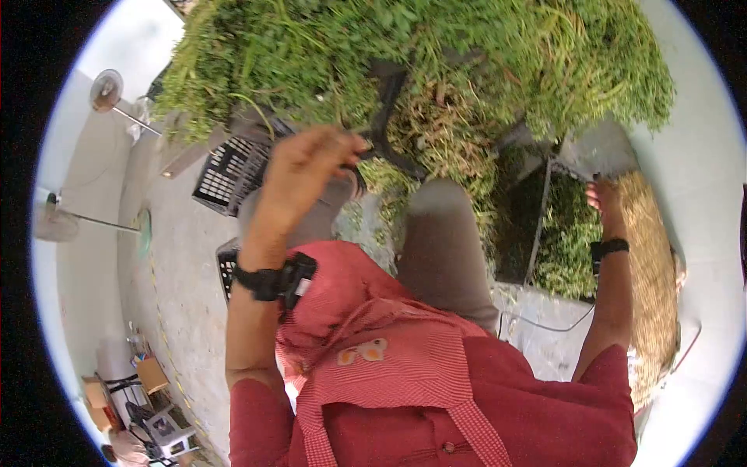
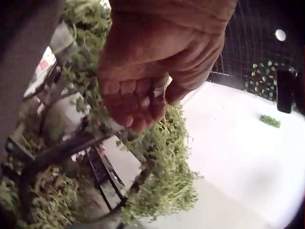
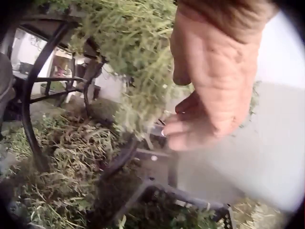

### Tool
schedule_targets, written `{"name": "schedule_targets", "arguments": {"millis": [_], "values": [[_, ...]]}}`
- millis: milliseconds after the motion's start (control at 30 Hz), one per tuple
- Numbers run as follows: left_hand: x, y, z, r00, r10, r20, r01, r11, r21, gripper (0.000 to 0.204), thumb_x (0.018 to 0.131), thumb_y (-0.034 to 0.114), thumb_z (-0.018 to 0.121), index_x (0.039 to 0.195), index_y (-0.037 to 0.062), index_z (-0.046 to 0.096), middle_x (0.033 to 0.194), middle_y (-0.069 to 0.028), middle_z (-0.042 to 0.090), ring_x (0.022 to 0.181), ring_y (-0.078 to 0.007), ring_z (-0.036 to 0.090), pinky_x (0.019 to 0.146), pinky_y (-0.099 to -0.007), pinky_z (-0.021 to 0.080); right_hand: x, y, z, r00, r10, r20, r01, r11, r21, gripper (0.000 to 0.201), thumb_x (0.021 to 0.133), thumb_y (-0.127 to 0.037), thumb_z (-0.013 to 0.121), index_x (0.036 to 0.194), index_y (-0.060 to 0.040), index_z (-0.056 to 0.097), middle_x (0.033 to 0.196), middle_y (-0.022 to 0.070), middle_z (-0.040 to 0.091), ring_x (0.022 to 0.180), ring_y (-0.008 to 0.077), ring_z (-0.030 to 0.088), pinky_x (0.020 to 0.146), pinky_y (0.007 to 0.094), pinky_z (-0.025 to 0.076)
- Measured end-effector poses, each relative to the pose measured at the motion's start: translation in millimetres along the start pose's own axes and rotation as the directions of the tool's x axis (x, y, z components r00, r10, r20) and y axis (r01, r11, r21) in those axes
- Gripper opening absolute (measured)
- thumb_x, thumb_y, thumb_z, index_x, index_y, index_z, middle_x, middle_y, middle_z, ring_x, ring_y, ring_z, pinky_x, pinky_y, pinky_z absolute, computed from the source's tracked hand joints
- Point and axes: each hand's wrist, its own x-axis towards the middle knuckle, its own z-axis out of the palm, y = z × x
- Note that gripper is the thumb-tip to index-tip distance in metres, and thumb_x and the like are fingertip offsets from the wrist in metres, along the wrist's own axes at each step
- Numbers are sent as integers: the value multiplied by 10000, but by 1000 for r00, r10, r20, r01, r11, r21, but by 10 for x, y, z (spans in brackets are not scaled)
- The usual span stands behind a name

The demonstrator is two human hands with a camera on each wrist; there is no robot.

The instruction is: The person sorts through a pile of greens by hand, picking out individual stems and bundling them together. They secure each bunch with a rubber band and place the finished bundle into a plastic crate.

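Note:
A large heap of green leafy stems [image 1: 436,47] lies across the top of the head view. My left hand [image 1: 307,163] is in front of the heap's lower edge with its fingers curled. In the left wrist view, a small pale bit shows near the thumb and fingers of the left hand [image 2: 147,76]; whether it is pinched is unclear. My right hand [image 1: 608,198] is at the right, below the heap and beside a dark crate of greens [image 1: 564,241]. Relaxed, slightly bent fingers with a gap from the thumb show on the right hand [image 3: 214,90] in the right wrist view.
Dark curved supports [image 1: 383,117] stand under the heap, with loose, yellowish cut stems [image 1: 443,132] around them. Black perforated crates [image 1: 229,175] are left of my legs. A cable [image 1: 548,327] runs along the floor. Pale woven material [image 1: 646,280] lines the right side.

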Motion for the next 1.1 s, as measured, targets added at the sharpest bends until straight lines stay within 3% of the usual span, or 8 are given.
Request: {"name": "schedule_targets", "arguments": {"millis": [133, 200, 400, 533, 600, 867, 967, 1100], "values": [[147, 52, 306, 969, -32, 246, 27, 999, 22, 177, 893, 170, 551, 931, 7, 610, 779, -21, 614, 685, -60, 537, 599, -210, 437, 446, -549, 1700, 917, 56, -394, -107, 988, -108, 347, 912, -252, 480, 1104, 28, 554, 831, 104, 644, 627, 190, 621, 535, 255, 507], [175, 70, 370, 965, 7, 261, -4, 1000, -13, 206, 907, 203, 540, 925, 16, 623, 764, 2, 608, 664, -45, 527, 587, -195, 428, 504, -983, 2496, 954, -92, -285, -30, 917, -397, 270, 893, -216, 533, 989, 30, 594, 808, 90, 627, 556, 144, 559, 529, 238, 479], [129, -64, 20, 957, 161, 241, -145, 986, -83, 233, 927, 219, 514, 937, 15, 627, 777, -6, 626, 679, -40, 553, 569, -194, 425, 798, -1751, 3767, 944, -293, 152, 330, 840, -431, 215, 884, -179, 559, 863, 24, 627, 706, 48, 617, 539, 90, 525, 516, 227, 463], [72, -300, -324, 988, 75, 135, -70, 997, -34, 225, 925, 204, 513, 937, 7, 620, 842, -40, 648, 681, -76, 584, 584, -225, 477, 1082, -2070, 4501, 931, -310, 195, 366, 807, -463, 202, 879, -171, 564, 861, 16, 638, 702, 57, 626, 557, 85, 553, 508, 227, 479], [69, -491, -462, 998, 58, 24, -48, 952, -303, 227, 924, 206, 512, 928, 5, 618, 861, -54, 649, 681, -91, 590, 572, -233, 495, 1327, -2136, 4837, 920, -326, 216, 391, 796, -462, 215, 872, -183, 572, 863, 22, 638, 712, 63, 630, 561, 89, 561, 503, 229, 482], [-103, -571, -726, 978, -34, -207, -57, 905, -422, 257, 910, 246, 542, 828, 14, 616, 835, -47, 648, 683, -91, 588, 571, -232, 482, 2075, -2110, 5858, 927, -336, 166, 361, 920, -155, 306, 835, -242, 618, 888, 60, 612, 681, 75, 610, 522, 115, 551, 474, 235, 475], [-110, -627, -744, 978, -69, -196, -30, 885, -464, 255, 907, 247, 545, 836, 13, 618, 843, -52, 649, 673, -96, 586, 561, -230, 482, 2250, -2057, 6052, 975, -209, 76, 221, 867, -446, 309, 810, -230, 653, 941, 45, 606, 628, 39, 557, 435, 75, 473, 362, 223, 401], [-115, -733, -740, 985, -46, -168, -50, 849, -525, 208, 914, 194, 529, 900, 8, 622, 857, -37, 653, 672, -81, 596, 531, -203, 447, 2458, -1873, 5993, 950, -309, 42, 280, 785, -553, 297, 769, -244, 665, 877, 30, 624, 666, 33, 593, 510, 90, 523, 425, 219, 368]]}}
